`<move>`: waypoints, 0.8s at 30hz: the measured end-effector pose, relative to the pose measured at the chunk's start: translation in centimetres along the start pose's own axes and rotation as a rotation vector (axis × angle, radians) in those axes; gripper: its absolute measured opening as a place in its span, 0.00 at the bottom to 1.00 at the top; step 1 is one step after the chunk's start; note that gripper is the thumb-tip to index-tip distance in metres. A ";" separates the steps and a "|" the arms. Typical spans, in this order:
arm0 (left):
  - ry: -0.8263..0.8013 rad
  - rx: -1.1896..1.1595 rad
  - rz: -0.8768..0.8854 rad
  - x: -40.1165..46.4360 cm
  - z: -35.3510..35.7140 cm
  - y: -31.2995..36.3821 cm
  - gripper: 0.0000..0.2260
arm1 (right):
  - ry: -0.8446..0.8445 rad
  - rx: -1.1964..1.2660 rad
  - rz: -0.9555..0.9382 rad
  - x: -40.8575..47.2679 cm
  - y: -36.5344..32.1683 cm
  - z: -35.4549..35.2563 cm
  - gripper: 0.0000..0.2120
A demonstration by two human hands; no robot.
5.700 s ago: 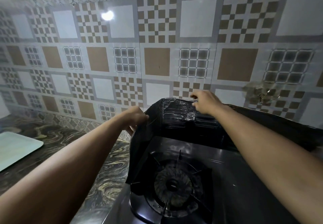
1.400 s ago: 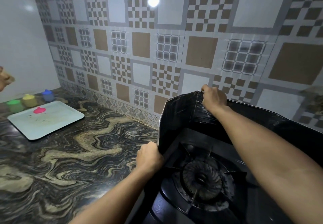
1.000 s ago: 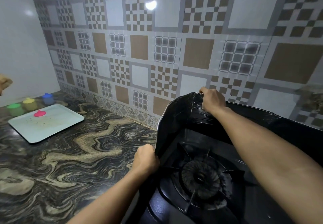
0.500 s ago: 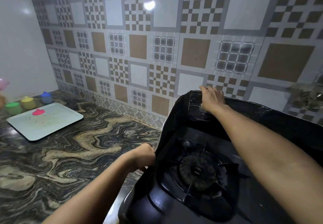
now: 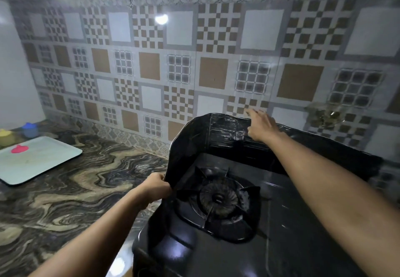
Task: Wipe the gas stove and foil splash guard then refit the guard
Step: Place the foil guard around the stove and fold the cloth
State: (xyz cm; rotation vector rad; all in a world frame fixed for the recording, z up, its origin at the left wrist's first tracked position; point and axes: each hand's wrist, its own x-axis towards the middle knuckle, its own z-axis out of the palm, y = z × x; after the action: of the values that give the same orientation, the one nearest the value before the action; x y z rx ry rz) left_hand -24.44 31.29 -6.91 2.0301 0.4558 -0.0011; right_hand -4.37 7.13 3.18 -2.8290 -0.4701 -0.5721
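A stove (image 5: 292, 233) is sitting on the marbled counter (image 5: 71, 192), against the tiled wall (image 5: 216, 64) at the counter's back edge. A dark guard (image 5: 194, 144) is standing around the stove's back and left sides, its back panel running along the wall and its left panel bending forward along the stove's left edge. The burner (image 5: 217, 198) is lying under its black pan support near the stove's left side, just inside the left panel.

The left hand (image 5: 154, 188) is gripping the front edge of the left panel, fingers curled round the sheet at about burner level. The right hand (image 5: 260, 125) is reaching over the stove to the top edge of the back panel, fingers stretched out and a little spread, pointing toward the wall; it is blurred, and whether the fingertips are touching the rim or hanging just over it cannot be told. The right forearm is crossing above the stove's right half.

Toward the counter's left edge a pale tray (image 5: 41, 160) is lying flat, with a pink piece (image 5: 19, 148) on it. Behind the tray, near the counter's back left corner, a blue cup (image 5: 30, 128) and a yellow cup (image 5: 5, 136) are standing side by side. On the wall above the right end of the back panel a brownish stain (image 5: 324, 114) is showing.
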 end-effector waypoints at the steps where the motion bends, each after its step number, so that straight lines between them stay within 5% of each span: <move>1: 0.024 -0.003 0.004 0.0 0.0 -0.1 0.09 | -0.006 0.030 0.000 -0.7 0.2 -0.4 0.34; 12: 0.089 0.102 0.036 -0.6 -0.1 -1.2 0.05 | -0.063 0.118 -0.080 -9.1 0.3 -3.3 0.27; 24: -0.057 0.201 0.032 -4.4 -3.8 -9.1 0.06 | -0.294 0.241 -0.155 -20.8 -12.6 -1.3 0.12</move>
State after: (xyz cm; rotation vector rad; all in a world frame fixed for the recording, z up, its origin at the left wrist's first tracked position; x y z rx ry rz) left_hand -32.14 36.92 -12.01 2.2288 0.4004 -0.0882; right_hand -27.41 12.91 -2.31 -2.6653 -0.7602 -0.1110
